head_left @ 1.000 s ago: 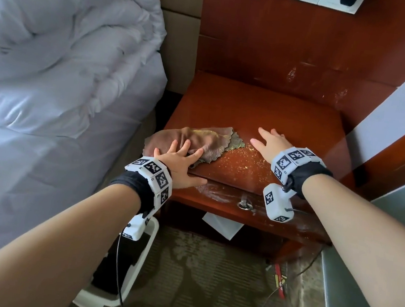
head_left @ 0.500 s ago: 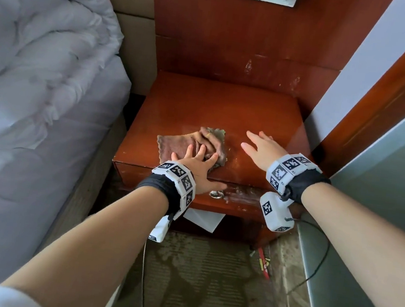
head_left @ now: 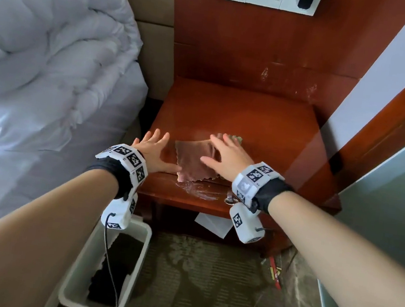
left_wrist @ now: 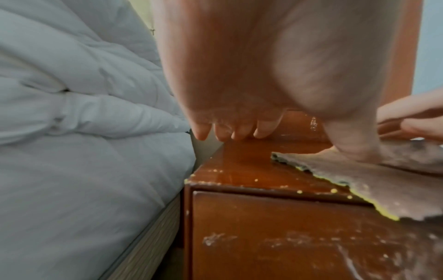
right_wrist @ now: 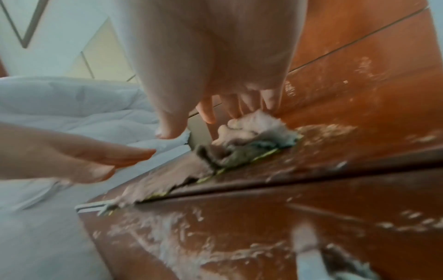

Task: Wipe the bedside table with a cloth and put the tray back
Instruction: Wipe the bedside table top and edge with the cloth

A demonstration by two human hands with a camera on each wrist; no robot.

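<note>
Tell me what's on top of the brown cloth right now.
The right hand lies spread over the cloth, and the left hand's thumb rests on its near left edge. The cloth lies on the bedside table; whatever is beneath it is covered.

The right hand (head_left: 224,157) hides the middle of the cloth (head_left: 190,159); both wrist views are motion-blurred.

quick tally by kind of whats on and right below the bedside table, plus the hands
hands: 2, left hand and right hand
cloths: 1, brown cloth on the bedside table
trays: 1, white tray on the floor
paper sheets: 1, white paper under the table
total: 5
</note>
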